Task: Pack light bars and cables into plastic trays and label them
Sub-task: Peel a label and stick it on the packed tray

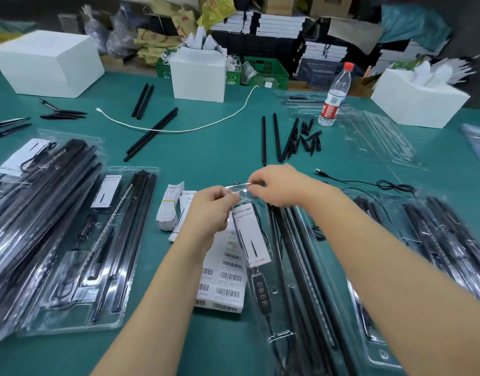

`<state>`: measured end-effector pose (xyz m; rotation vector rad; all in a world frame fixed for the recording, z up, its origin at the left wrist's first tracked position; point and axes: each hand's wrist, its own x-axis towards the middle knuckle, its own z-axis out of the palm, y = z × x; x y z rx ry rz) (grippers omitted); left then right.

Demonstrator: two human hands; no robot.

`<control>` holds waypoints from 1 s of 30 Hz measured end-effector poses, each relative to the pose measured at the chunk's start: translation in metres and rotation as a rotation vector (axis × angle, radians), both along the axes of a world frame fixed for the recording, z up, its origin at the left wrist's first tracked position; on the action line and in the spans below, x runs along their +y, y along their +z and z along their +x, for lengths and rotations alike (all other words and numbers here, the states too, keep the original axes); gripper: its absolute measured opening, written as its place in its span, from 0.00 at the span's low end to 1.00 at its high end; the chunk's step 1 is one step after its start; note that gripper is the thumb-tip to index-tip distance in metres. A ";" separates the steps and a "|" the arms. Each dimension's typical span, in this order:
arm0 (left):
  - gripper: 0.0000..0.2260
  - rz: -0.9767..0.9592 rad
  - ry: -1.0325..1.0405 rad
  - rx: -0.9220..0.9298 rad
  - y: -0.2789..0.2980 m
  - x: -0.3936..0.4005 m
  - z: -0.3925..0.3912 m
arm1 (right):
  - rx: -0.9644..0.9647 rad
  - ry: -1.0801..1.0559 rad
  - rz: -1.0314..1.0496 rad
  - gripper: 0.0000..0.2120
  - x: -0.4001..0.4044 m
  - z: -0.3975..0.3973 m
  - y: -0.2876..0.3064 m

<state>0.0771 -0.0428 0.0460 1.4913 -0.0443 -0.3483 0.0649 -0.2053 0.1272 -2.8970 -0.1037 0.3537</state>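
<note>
A clear plastic tray (281, 291) lies in front of me, holding black light bars, a cable with a black controller (260, 290) and a white "Grow Light" card (249, 234). My left hand (210, 210) and my right hand (277, 185) both pinch the tray's top edge, fingers closed on the clear plastic. Under the tray's left side lies a sheet of barcode labels (225, 280). A banded stack of white cards (169, 206) sits just left of my left hand.
Packed trays (78, 240) are piled at the left and more trays (437, 240) at the right. Loose black bars (152, 134), spikes (306, 139), a white cord (179, 128), a water bottle (335, 96), empty clear trays (377, 137) and white boxes (198, 74) stand farther back.
</note>
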 end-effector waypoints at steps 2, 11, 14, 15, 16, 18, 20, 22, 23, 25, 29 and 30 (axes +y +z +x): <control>0.13 -0.050 0.005 0.005 -0.004 0.004 0.000 | 0.055 0.039 0.043 0.09 0.006 0.007 0.008; 0.13 -0.048 -0.015 0.003 -0.008 -0.005 0.008 | 0.173 -0.038 0.129 0.06 0.012 0.025 0.012; 0.13 -0.070 -0.026 0.001 -0.008 -0.007 0.008 | 0.197 -0.039 0.098 0.06 0.011 0.028 0.015; 0.13 -0.082 -0.030 0.010 -0.008 -0.007 0.008 | 0.203 -0.038 0.092 0.06 0.011 0.028 0.016; 0.13 -0.090 -0.035 0.022 -0.008 -0.007 0.008 | 0.208 -0.036 0.083 0.06 0.012 0.029 0.017; 0.13 -0.091 -0.043 0.047 -0.008 -0.005 0.008 | 0.214 -0.033 0.065 0.06 0.014 0.029 0.018; 0.12 -0.043 -0.036 0.042 -0.009 -0.004 0.009 | 0.207 -0.043 0.064 0.05 0.016 0.030 0.016; 0.09 0.054 -0.028 0.011 -0.009 -0.003 0.009 | 0.196 -0.057 0.079 0.05 0.018 0.030 0.012; 0.08 0.083 -0.029 0.002 -0.010 -0.003 0.010 | 0.194 -0.061 0.086 0.05 0.018 0.030 0.009; 0.07 0.087 -0.034 0.024 -0.012 -0.005 0.010 | 0.198 -0.065 0.087 0.06 0.018 0.029 0.005; 0.05 0.004 -0.079 0.124 -0.014 -0.003 0.011 | 0.202 -0.084 0.087 0.06 0.016 0.027 0.001; 0.05 -0.001 -0.096 0.132 -0.014 -0.001 0.012 | 0.200 -0.085 0.089 0.06 0.015 0.027 0.001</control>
